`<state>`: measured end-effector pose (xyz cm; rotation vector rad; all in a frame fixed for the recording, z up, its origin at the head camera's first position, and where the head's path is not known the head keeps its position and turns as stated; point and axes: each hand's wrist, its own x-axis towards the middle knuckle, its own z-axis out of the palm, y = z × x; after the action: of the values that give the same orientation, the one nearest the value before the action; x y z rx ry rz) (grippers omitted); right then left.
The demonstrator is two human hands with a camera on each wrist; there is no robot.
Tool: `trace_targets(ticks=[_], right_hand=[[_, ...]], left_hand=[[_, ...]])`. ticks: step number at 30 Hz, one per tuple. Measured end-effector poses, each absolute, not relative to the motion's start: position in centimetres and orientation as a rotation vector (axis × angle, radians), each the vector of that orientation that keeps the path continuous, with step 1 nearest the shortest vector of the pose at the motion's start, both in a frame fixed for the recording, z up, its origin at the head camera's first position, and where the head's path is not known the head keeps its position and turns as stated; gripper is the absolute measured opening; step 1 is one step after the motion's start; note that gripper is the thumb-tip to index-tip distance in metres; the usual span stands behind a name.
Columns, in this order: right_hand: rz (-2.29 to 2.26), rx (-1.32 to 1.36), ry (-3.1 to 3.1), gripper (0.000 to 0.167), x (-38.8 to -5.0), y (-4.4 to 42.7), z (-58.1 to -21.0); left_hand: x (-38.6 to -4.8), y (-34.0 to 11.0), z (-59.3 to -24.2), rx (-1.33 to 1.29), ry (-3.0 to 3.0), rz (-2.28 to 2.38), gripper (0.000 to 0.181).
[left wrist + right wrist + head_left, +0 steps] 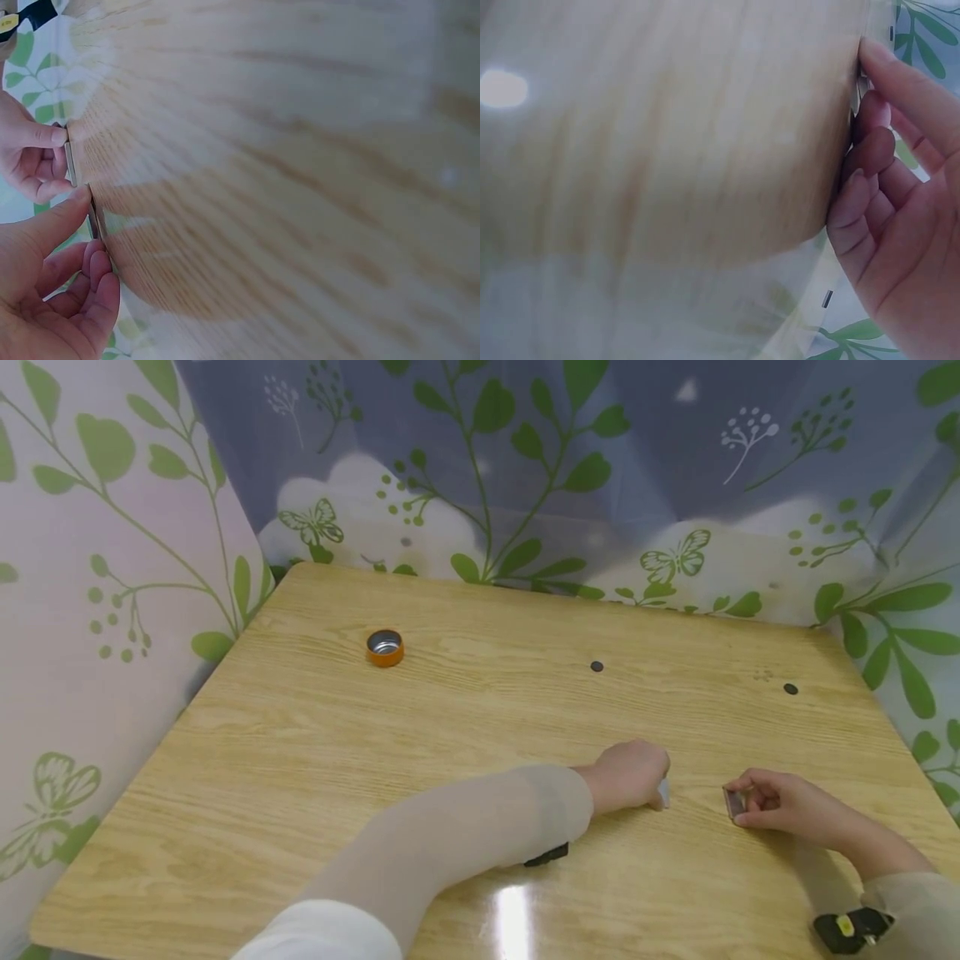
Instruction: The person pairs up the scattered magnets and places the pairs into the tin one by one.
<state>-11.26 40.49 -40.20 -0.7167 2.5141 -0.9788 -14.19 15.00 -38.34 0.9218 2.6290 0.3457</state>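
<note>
My left hand (630,774) pinches a small flat silvery-grey piece (664,792) near the table's surface, right of the middle. In the left wrist view, the left hand (64,281) has that thin piece (93,216) edge-on between thumb and fingers. A short gap to the right, my right hand (791,807) grips a small dark rectangular plate (736,806) by its opposite edges. In the right wrist view, the right hand (911,187) covers most of its plate. What kind of pieces these are, I cannot tell.
An orange bowl (385,657) with a metallic inside stands at the back left of the wooden table (300,760). Two small dark discs lie toward the back: one disc (597,667) near the middle, another disc (791,689) at the right. Leaf-patterned cloth (487,468) hangs behind.
</note>
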Motion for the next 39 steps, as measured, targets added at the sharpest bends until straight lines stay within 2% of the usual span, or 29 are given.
trace_targets(ticks=[14,39], right_hand=[[-0.999,-0.755,2.49,0.028,-11.3,39.9,-40.3],[-0.942,-0.65,2.495,0.031,-11.3,38.4,-39.9]], left_hand=[[-14.0,15.1,-38.4,0.929,2.62,0.363,0.017],[-14.1,16.1,-38.8,0.954,2.677,0.348,0.021]])
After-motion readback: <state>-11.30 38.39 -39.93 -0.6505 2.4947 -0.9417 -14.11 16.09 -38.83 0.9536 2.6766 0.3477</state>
